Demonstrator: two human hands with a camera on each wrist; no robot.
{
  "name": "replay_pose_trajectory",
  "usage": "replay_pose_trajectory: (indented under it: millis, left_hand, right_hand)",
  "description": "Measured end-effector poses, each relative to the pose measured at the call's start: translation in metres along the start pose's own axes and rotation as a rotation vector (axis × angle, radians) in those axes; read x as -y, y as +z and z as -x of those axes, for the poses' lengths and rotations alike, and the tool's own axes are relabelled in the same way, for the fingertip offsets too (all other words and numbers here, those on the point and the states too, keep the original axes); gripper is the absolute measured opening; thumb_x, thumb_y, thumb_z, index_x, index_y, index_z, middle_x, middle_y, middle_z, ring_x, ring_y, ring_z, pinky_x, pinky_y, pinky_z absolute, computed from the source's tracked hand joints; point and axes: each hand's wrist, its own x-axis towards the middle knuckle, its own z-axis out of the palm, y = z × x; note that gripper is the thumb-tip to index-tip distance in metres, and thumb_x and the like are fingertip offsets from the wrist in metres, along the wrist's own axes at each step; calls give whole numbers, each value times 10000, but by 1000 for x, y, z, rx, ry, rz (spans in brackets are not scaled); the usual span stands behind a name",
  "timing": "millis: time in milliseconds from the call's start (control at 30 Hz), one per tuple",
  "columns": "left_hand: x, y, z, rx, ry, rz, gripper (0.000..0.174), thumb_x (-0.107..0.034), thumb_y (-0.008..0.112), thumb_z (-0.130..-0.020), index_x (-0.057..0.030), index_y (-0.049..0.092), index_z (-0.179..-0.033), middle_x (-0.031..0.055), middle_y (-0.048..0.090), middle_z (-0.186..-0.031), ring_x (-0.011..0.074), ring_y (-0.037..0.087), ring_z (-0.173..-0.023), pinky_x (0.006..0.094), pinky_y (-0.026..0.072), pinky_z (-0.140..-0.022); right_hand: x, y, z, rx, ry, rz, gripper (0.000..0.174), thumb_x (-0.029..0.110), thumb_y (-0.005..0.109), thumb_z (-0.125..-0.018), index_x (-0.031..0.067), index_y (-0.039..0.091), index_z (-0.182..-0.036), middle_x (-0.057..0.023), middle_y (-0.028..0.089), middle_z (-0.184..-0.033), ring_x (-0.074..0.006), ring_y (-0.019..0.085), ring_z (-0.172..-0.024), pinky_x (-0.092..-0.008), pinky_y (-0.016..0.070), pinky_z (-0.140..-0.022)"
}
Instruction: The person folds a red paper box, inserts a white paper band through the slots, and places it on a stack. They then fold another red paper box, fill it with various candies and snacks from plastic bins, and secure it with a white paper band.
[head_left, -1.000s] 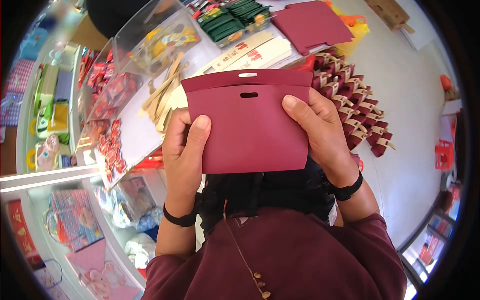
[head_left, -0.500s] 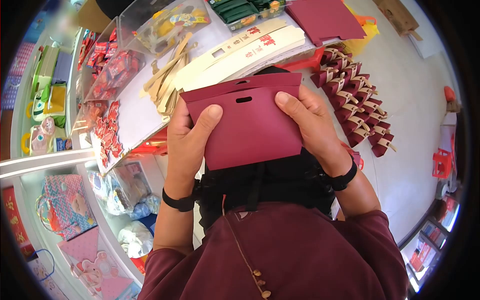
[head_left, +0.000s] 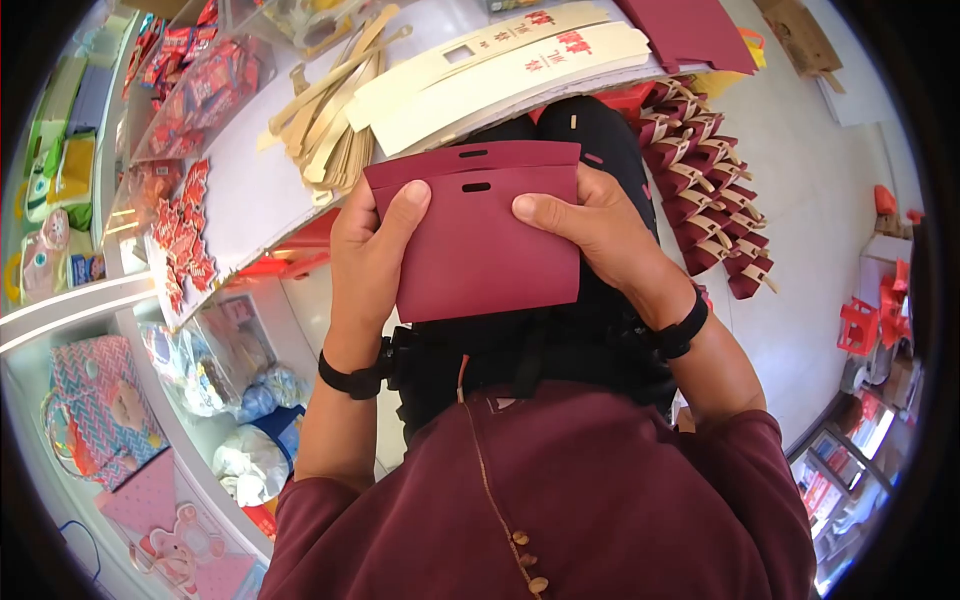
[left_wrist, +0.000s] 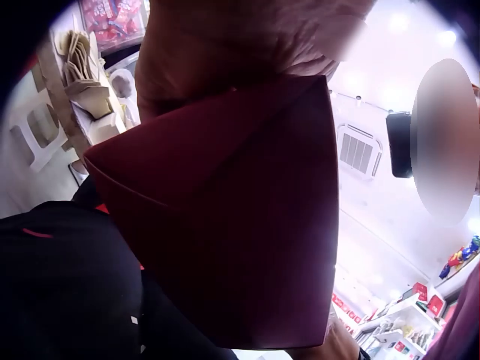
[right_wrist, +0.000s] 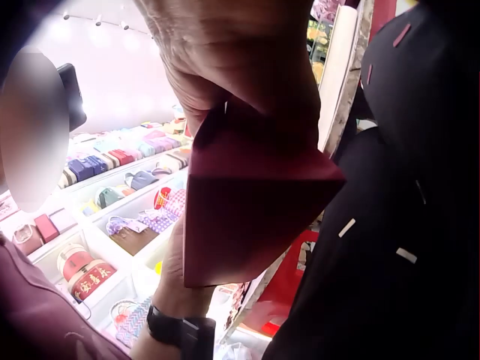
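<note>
A maroon paper gift box (head_left: 490,250) is held upright over the lap by both hands. Two top panels with oval slots stand one behind the other in the head view. My left hand (head_left: 370,250) grips the left side, thumb flat on the front panel and fingers behind. On the opposite side my right hand (head_left: 610,230) pinches the edge the same way, its thumb pointing inward. The left wrist view shows the box's creased side (left_wrist: 247,202), tapering toward the hand. From the right wrist, a folded end (right_wrist: 255,195) shows below the palm.
Ahead on the white table (head_left: 262,165) lie printed cream paper strips (head_left: 510,75), a bundle of narrow strips (head_left: 335,130) and maroon sheets (head_left: 690,30). Finished maroon boxes with cream bands (head_left: 705,185) stand in rows at the right. Shelves of goods (head_left: 110,400) line the left.
Both hands have shifted slightly left with the box and come closer together, the right thumb moving inward. The head view has tilted down, so the table sits higher in it.
</note>
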Motion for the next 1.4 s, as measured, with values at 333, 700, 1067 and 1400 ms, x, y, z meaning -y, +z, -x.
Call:
replay_pose_trajectory:
  millis: [333,700,1067,1400]
  left_hand:
    - [26,-16,22,-1,-109,157,312,-207,695,-1016,-33,631,-1267,47,718,-1120,96,668,-981,275,549,-867]
    - [41,-34,67,129,-386,129,185,-212,729,-997,-41,695,-1059,2,709,-947,66,630,-860,245,512,-795]
    - [34,-15,77,100,-406,61,256,-220,729,-995,-31,689,-1164,30,707,-1061,92,645,-959,267,524,-866]
    - [36,-10,81,21,-406,84,214,-226,693,-1018,-32,704,-1105,5,705,-954,69,626,-860,237,503,-799]
  right_hand:
    - [-23,7,2,-19,68,-2,334,232,718,-993,12,698,-1244,-63,739,-1109,-118,688,-995,-285,566,-881]
    - [-21,-1,35,139,355,26,343,215,703,-996,6,695,-1269,-72,742,-1156,-133,693,-1042,-294,552,-931]
    - [-25,-11,38,168,426,-64,370,230,721,-984,17,694,-1286,-78,736,-1179,-145,677,-1097,-308,527,-983]
    - [-26,-9,36,199,376,-38,362,208,740,-974,12,700,-1275,-87,745,-1164,-146,693,-1056,-307,549,-952]
